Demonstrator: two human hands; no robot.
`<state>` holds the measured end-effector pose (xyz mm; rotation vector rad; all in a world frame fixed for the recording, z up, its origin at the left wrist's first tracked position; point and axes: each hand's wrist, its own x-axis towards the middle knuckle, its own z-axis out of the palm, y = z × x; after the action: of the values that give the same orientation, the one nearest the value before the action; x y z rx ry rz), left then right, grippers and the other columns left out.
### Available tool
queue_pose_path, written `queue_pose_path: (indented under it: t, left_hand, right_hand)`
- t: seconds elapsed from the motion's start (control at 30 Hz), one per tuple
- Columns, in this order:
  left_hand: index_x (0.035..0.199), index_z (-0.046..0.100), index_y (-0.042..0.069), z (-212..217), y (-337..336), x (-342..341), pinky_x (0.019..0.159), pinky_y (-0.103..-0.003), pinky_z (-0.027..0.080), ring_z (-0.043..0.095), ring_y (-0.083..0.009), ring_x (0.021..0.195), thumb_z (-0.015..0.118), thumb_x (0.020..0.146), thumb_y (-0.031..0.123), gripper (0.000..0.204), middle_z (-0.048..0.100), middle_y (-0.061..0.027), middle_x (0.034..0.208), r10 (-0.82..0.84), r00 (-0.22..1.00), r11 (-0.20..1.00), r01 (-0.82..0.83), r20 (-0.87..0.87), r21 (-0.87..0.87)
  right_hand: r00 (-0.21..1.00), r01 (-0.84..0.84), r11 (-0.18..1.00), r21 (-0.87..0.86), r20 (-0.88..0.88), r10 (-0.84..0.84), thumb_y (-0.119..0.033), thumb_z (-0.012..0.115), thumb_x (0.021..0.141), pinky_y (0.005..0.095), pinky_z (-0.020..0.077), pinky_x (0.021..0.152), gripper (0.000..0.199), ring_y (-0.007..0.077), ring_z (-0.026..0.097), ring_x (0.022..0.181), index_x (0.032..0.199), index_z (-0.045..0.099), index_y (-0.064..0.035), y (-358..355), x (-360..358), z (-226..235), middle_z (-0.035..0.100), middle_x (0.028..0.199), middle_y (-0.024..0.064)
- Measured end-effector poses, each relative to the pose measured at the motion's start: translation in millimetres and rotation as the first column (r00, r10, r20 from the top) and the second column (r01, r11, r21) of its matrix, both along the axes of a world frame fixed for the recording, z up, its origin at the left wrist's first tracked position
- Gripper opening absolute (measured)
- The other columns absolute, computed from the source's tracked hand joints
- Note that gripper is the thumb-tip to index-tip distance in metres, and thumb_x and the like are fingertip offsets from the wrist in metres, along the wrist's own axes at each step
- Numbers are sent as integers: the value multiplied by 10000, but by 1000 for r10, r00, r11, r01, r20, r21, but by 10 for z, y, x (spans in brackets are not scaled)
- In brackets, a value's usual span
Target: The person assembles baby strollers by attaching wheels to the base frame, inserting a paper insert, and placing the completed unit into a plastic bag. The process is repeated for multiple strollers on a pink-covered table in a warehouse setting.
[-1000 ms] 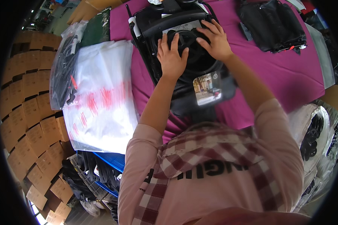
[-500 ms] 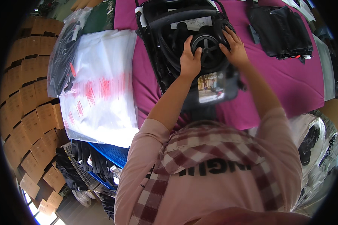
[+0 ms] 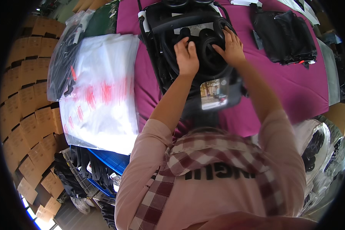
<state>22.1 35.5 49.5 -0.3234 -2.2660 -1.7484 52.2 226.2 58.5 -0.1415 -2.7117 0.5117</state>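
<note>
A folded black stroller frame (image 3: pixel 151 57) lies before me on a magenta-covered table, with several small black wheels among its tubes. My right hand (image 3: pixel 233 49) is curled over a black wheel (image 3: pixel 219 27) at the frame's right side, the thumb reaching inward. To its left is my left hand (image 3: pixel 187 58), thumb and forefinger apart, fingertips beside a dark rounded part (image 3: pixel 184 32). Whether they touch it is hard to tell. Another wheel (image 3: pixel 209 50) sits between the hands, blurred. Below my wrists is a dark panel bearing a picture card (image 3: pixel 214 94).
White plastic bags (image 3: pixel 99 92) with red print lie stacked at left, beside a clear bag of black parts (image 3: pixel 67 57). Black folded fabric packs (image 3: pixel 285 36) lie at right. Cartons (image 3: pixel 28 99) are piled far left; a blue crate (image 3: pixel 111 161) stands below the table edge.
My left hand has come off the spoked wheel and moved left and slightly down. The right hand has shifted a little left, still at its wheel. The wheels between them have shifted.
</note>
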Motion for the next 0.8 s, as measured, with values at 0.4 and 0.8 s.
queue_pose_path:
  t: [0.4,0.8]
  left_hand:
    - [1470,97,-20,-700,-949,-467,1079,-414,349,426,-399,1258,547,792,-48,814,418,-247,1372,58,995,603,34,87,-797]
    - [1228,317,-66,-448,-854,-529,1042,-452,383,497,-421,1164,559,815,-37,479,578,-263,1143,141,922,532,237,361,-813]
  right_hand:
    - [999,33,996,-78,-6,-34,-207,606,858,481,388,1009,527,373,444,1250,1351,425,-159,134,-88,-85,420,1424,111]
    - [998,40,998,-53,55,-37,-274,594,866,510,389,1001,563,336,408,1298,1385,384,-212,235,21,-236,344,1486,76]
